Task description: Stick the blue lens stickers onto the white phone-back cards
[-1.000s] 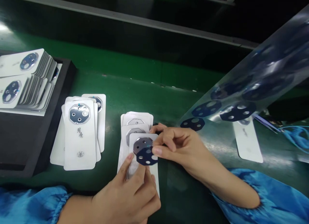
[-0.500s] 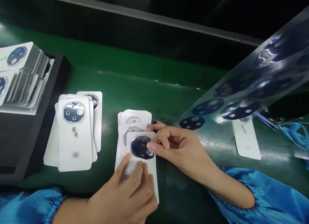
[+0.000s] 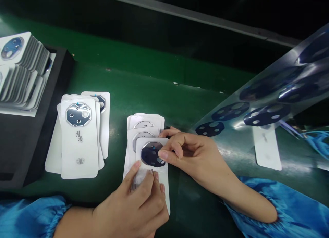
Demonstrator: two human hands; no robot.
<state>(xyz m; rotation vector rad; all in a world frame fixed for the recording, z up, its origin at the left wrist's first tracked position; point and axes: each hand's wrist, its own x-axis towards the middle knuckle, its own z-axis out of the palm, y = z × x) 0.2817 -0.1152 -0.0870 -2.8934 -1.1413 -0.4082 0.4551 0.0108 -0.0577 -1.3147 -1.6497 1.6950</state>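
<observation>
Hands at a dark octagonal lens film [image 3: 151,155] on a white card [image 3: 151,140]

The right hand [image 3: 195,159], fingers curled, rests its fingertips on the film's right edge; the left hand [image 3: 128,205] pinches closed over the card's lower half, on something too small to tell. Stacked white cards [image 3: 79,162] lie left on the green table [image 3: 133,87], a clear plastic sheet [image 3: 267,94] right.
</observation>
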